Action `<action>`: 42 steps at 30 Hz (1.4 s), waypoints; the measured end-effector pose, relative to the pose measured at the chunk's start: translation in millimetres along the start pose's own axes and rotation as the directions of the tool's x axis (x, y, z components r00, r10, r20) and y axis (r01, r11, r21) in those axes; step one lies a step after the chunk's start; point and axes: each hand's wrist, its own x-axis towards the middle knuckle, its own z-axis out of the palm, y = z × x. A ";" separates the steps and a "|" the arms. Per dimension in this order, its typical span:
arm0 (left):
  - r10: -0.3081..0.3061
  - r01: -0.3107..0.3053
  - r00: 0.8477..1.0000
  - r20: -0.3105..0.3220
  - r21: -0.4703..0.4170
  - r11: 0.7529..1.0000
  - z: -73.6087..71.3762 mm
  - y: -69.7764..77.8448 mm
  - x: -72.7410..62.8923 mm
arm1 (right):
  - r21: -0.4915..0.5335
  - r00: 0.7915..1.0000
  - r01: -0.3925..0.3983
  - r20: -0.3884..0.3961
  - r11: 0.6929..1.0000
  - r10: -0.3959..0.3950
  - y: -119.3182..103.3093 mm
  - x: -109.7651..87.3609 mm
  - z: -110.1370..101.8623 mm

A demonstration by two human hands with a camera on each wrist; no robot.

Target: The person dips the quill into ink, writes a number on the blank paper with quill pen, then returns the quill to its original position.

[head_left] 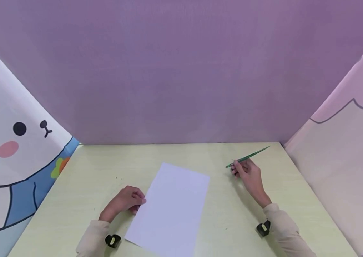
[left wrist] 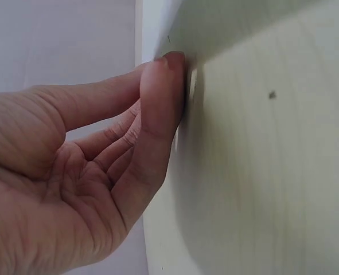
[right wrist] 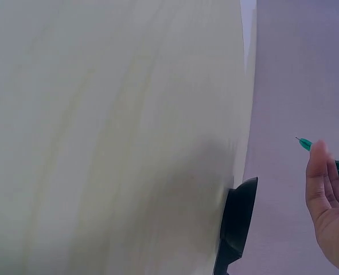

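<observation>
A white sheet of paper lies at a slant on the table, its bottom running out of the head view. At its left edge, my left hand pinches the paper between thumb and fingertips, close to the tabletop. The left wrist view shows the thumb and index finger of that hand meeting at the tips. Off to the right of the sheet, my right hand holds a slim green pen above the table. Its fine point sticks out past the fingertips in the right wrist view.
The pale wooden table backs onto a purple wall. Printed side panels, one with a cartoon animal, flank it. Small dark specks dot the tabletop at left. A black device shows in the right wrist view.
</observation>
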 end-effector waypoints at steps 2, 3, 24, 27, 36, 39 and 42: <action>0.003 -0.003 1.000 0.008 -0.010 1.000 -0.1 0.3 0.0 | 0.002 1.000 -0.003 0.004 1.000 0.003 -10.5 -1.7 0.4; 0.003 -0.003 1.000 0.009 -0.015 1.000 -0.1 0.7 0.2 | 0.004 1.000 -0.003 0.008 1.000 0.003 -17.1 -2.7 0.6; -0.011 0.019 0.998 0.055 -0.132 0.991 14.2 9.5 2.4 | 0.061 1.000 0.010 0.019 0.998 -0.011 1.4 1.0 -1.0; -0.018 0.029 0.998 0.065 -0.163 0.986 15.9 10.4 2.6 | 0.069 1.000 0.010 0.023 0.998 -0.011 1.2 2.6 -1.5; -0.022 0.036 0.997 0.077 -0.192 0.981 23.3 14.5 5.6 | 0.069 1.000 0.022 -0.002 0.997 -0.022 -0.8 4.8 -1.0; -0.032 0.047 0.997 0.076 -0.197 0.979 27.1 13.9 6.2 | 0.078 1.000 0.019 0.001 0.997 -0.019 -0.1 3.8 0.0; -0.045 0.059 0.996 0.072 -0.205 0.977 30.7 12.1 7.3 | 0.081 1.000 0.022 0.008 0.996 -0.023 0.3 3.0 1.5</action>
